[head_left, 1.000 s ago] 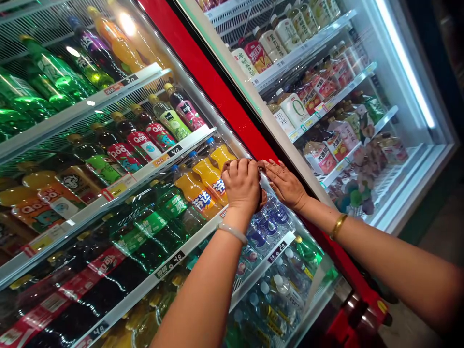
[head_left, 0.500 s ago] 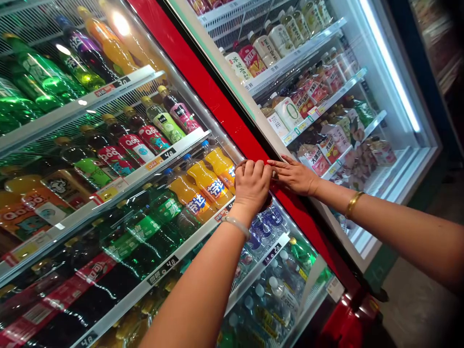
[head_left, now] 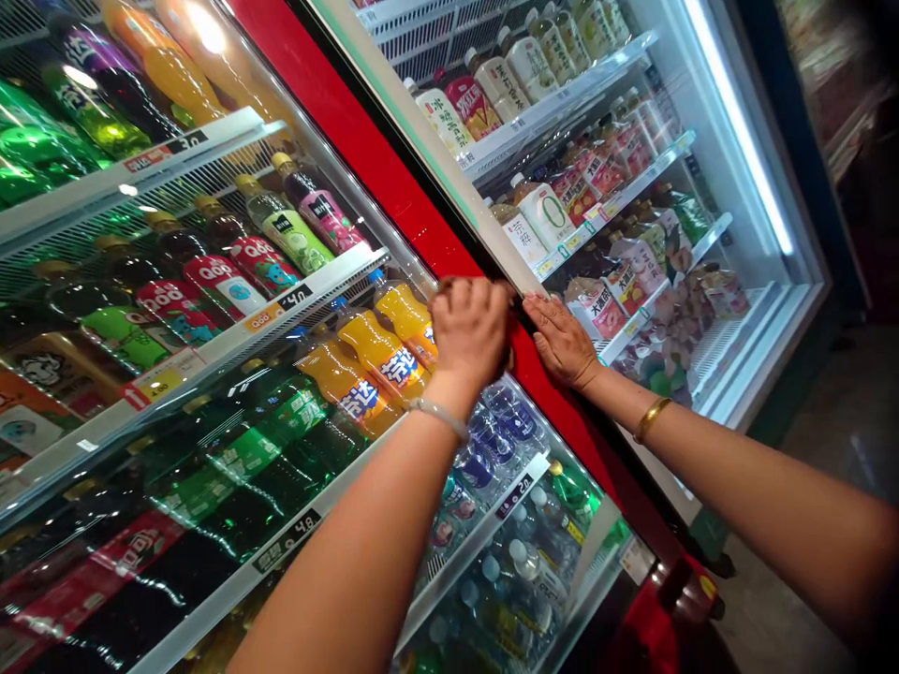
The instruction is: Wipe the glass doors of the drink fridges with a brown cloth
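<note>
My left hand (head_left: 469,328), with a pale bangle at its wrist, is closed at the edge of the glass door, by the red frame (head_left: 393,201) of the left drinks fridge. What its curled fingers grip is hidden behind them. Just to the right, my right hand (head_left: 562,342) lies with fingers extended near the border between the red frame and the pale edge (head_left: 484,220) of the neighbouring fridge. A gold bangle (head_left: 650,419) circles the right wrist. Orange soda bottles (head_left: 383,351) stand behind the glass beside my left hand.
Shelves of bottles fill the left fridge, with green bottles (head_left: 245,449) below and price tags (head_left: 291,298) along the edges. The right fridge holds cartons and bottles (head_left: 544,215) beside a bright light strip (head_left: 737,122). Floor (head_left: 779,580) shows at the lower right.
Both hands and the fridges sit further left in view. My right hand has shifted down relative to my left, and a gap now shows between them.
</note>
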{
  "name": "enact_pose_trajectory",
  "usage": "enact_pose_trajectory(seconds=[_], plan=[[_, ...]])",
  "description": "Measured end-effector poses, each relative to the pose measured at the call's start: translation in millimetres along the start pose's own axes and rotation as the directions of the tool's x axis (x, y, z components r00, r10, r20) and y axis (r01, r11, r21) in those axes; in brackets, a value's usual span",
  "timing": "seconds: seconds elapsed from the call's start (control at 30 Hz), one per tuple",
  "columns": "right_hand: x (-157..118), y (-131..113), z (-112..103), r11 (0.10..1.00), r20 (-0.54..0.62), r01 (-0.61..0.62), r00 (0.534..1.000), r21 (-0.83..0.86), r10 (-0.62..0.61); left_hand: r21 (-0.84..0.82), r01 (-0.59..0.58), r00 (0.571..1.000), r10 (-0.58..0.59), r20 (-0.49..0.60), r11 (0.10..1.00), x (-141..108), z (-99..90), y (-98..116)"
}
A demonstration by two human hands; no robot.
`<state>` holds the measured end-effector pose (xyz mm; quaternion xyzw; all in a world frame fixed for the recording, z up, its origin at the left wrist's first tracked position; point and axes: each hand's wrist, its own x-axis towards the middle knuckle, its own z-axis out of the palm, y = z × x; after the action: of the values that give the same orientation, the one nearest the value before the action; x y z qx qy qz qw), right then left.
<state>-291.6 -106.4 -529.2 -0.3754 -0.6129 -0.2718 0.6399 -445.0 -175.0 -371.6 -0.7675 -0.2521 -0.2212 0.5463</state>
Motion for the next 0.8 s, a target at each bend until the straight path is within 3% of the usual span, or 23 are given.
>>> enact_pose_trajectory(seconds=[0.07, 0.1, 0.23, 0.37, 0.43, 0.53, 0.57, 0.63, 0.7, 0.8], plan=[[-0.3, -1.1, -0.6, 1.000, 0.003, -0.023, 1.000, 0.019, 0.023, 0.010, 0.157, 0.986, -0.156, -0.058, 0.988, 9.2, 1.2, -3.7], [-0.4, -1.1, -0.6, 0.999, 0.001, -0.029, 1.000, 0.031, 0.029, 0.001, 0.152, 0.986, -0.152, -0.062, 0.988, 6.6, 3.8, 1.6], [2.3, 3.9, -0.9, 0.994, 0.010, -0.044, 0.999, 0.104, 0.043, -0.085, -0.096, 0.995, 0.096, 0.002, 0.992, -37.9, 20.1, 49.7], [5.6, -1.8, -11.2, 0.966, 0.074, -0.115, 0.992, 0.233, 0.100, -0.158, -0.007, 1.000, 0.011, 0.026, 0.987, -72.2, 30.2, 80.0], [-2.6, -21.2, -22.7, 0.909, 0.042, -0.244, 0.969, 0.339, 0.244, -0.209, 0.085, 0.996, -0.079, 0.039, 0.974, -75.5, 29.8, 82.9], [-37.6, -71.4, -42.2, 0.755, -0.077, -0.440, 0.839, 0.485, 0.538, -0.292, 0.218, 0.976, -0.204, 0.079, 0.931, -79.0, 24.3, 87.2], [-53.8, -90.3, -46.8, 0.742, -0.098, -0.464, 0.814, 0.483, 0.573, -0.325, 0.260, 0.965, -0.239, 0.105, 0.909, -81.9, 22.0, 90.4], [-86.4, -125.1, -49.6, 0.754, -0.029, -0.473, 0.839, 0.455, 0.544, -0.420, 0.348, 0.937, -0.297, 0.184, 0.838, -90.6, 17.7, 98.4], [-111.5, -151.6, -43.1, 0.751, 0.042, -0.501, 0.842, 0.430, 0.538, -0.564, 0.444, 0.896, -0.345, 0.281, 0.696, -101.1, 14.1, 105.6], [-127.3, -173.7, -22.8, 0.762, 0.032, -0.480, 0.854, 0.435, 0.520, -0.724, 0.486, 0.871, -0.335, 0.359, 0.489, -117.8, 9.1, 109.6]])
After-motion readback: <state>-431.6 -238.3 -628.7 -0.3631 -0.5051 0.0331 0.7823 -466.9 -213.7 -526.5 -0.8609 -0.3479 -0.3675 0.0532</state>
